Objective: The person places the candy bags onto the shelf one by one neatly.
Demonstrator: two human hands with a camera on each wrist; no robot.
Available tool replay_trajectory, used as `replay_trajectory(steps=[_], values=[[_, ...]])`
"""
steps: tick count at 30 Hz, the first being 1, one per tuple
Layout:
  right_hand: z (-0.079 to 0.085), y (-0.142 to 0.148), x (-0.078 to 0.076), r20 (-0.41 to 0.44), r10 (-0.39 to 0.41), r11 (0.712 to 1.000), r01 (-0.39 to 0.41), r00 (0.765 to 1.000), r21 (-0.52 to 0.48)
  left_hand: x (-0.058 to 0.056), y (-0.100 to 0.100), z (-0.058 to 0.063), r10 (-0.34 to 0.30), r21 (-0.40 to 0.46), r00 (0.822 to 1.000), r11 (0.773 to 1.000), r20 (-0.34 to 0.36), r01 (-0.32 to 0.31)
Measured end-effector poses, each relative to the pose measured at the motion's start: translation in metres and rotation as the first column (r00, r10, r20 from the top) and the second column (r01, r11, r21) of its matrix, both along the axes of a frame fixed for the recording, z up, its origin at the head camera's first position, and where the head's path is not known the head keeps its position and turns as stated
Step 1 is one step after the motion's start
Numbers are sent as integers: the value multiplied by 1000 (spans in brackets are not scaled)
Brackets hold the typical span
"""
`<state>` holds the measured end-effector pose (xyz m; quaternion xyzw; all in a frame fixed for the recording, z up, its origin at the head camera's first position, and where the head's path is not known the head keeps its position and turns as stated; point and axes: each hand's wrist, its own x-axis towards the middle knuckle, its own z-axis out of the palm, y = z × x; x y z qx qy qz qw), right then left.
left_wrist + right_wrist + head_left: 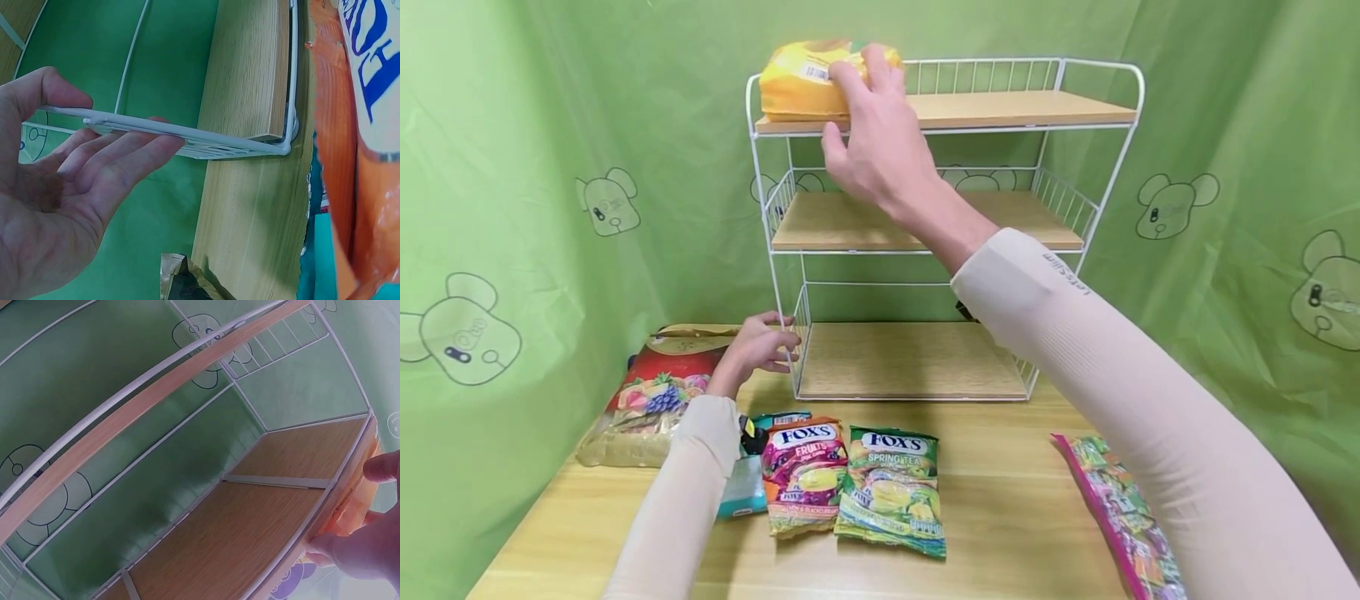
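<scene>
At the left end of the white wire rack's (1022,108) top shelf sits a yellow bag (797,87) with a barcode on it. My right hand (883,142) holds this bag, fingers over its top and front, thumb low near the shelf edge. In the right wrist view the bag shows as an orange patch (350,503) between fingers and thumb. Lower down, my left hand (763,343) grips the rack's left front post (231,142), thumb on one side and fingers on the other.
In front of the rack lie a Fox's Fruits bag (805,479), a Fox's Spring Tea bag (891,492) and a teal packet (745,487). A large red and gold bag (658,392) lies left, a pink-edged candy bag (1123,517) right. Green cloth (700,167) surrounds the table.
</scene>
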<state>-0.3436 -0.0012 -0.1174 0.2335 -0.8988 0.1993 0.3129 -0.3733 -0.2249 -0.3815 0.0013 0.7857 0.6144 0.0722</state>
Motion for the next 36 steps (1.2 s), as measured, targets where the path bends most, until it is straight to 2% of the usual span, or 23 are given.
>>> replay_trajectory(steps=[11,21,28,36], values=[[2,-6,1,36,-1,999,-1,999,44,2,-1,1,-4,-9,1000,1000,-10,4],[-2,-2,1,-1,2,999,-2,1000,50,3,1,1,-6,-11,1000,1000,-9,6],[-2,0,1,-16,-36,996,38,999,85,1,-2,0,-24,-19,1000,1000,-14,24],[-6,6,4,-10,-21,999,21,1000,42,0,-4,-2,-31,-19,1000,999,-8,30]])
